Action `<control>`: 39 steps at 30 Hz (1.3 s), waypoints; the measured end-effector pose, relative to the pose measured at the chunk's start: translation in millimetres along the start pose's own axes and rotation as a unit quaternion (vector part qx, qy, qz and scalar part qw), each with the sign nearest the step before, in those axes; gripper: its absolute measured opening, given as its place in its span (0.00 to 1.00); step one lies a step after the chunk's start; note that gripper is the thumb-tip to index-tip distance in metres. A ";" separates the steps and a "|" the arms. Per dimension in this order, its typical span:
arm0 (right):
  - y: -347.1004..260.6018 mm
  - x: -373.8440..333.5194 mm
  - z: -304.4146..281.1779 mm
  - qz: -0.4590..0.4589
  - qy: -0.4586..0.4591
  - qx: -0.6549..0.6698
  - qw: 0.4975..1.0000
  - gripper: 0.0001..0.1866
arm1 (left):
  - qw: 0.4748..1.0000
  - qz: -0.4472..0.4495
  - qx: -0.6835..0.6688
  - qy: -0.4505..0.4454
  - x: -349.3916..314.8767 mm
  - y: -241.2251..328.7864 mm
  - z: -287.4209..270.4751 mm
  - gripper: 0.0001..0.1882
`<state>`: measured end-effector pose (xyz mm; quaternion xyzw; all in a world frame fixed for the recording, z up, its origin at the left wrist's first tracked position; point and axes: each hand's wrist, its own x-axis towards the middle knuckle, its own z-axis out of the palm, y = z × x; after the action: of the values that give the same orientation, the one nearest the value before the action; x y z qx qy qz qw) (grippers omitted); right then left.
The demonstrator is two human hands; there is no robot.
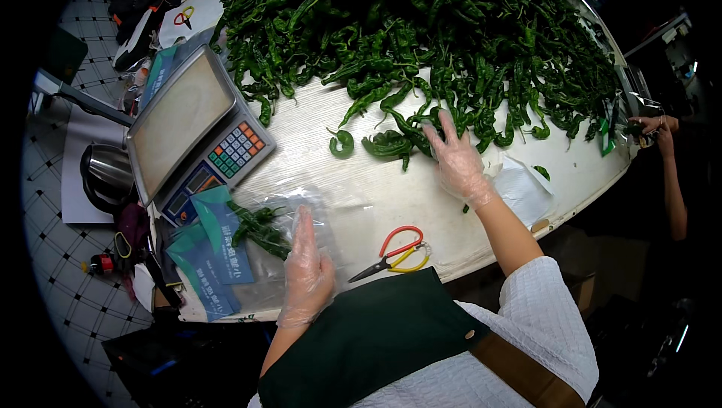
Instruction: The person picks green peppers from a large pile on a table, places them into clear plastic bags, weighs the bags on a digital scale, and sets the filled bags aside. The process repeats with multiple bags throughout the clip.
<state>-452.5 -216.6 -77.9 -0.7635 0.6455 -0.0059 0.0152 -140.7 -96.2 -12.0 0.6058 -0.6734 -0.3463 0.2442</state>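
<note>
Scissors (385,263) near left hand (307,276), fingers together at plastic bag (259,276): careless sweep risks cut; right hand (460,163), fingers spread, touching peppers (451,47).

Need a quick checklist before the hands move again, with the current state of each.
1. Gloves on: ok, clear plastic on left hand and right hand.
2. Right hand at the pepper pile: ok, at its near edge; grip on a pepper: cannot tell.
3. Small pepper bunch inside the clear bag: cannot tell, the film is hard to trace.
4. Scissors apart from both hands: ok, lying on the table between them.
5. Scale reading: cannot tell, display too small to read.
</note>
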 end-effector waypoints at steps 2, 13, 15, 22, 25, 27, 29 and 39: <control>-0.7 -3.0 -0.2 0.009 -0.020 -0.008 1.000 0.34 | 0.999 0.027 0.017 0.002 1.8 -4.1 4.1 0.39; 16.9 -44.8 -69.1 -0.020 0.021 0.401 0.916 0.30 | 0.999 0.038 0.017 -0.008 10.9 1.1 3.4 0.41; -13.3 -58.6 -106.8 -0.076 -0.057 0.328 0.940 0.29 | 1.000 0.023 0.015 -0.002 11.8 -2.2 6.4 0.40; -120.1 -71.6 -109.4 -0.207 -0.113 0.108 0.966 0.19 | 0.999 -0.019 0.018 -0.019 11.4 20.2 5.5 0.41; -137.9 -69.4 -97.8 -0.274 0.036 0.235 0.932 0.23 | 0.999 0.011 0.043 -0.004 6.6 17.0 4.0 0.41; -130.1 -52.3 -57.7 -0.242 -0.060 0.332 0.910 0.26 | 1.000 -0.006 -0.002 -0.026 7.6 10.4 -0.2 0.42; -128.4 -45.3 -35.9 -0.207 -0.144 0.389 0.886 0.30 | 0.998 -0.021 -0.043 -0.052 6.2 9.2 0.0 0.44; -131.2 -61.5 -44.6 -0.209 -0.111 0.545 0.805 0.27 | 0.992 -0.053 -0.106 -0.049 8.6 3.9 -4.9 0.43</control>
<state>-334.6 -134.9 -28.6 -0.7416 0.3548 -0.2745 0.4988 -140.9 -105.4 -6.6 0.5937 -0.6113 -0.4570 0.2551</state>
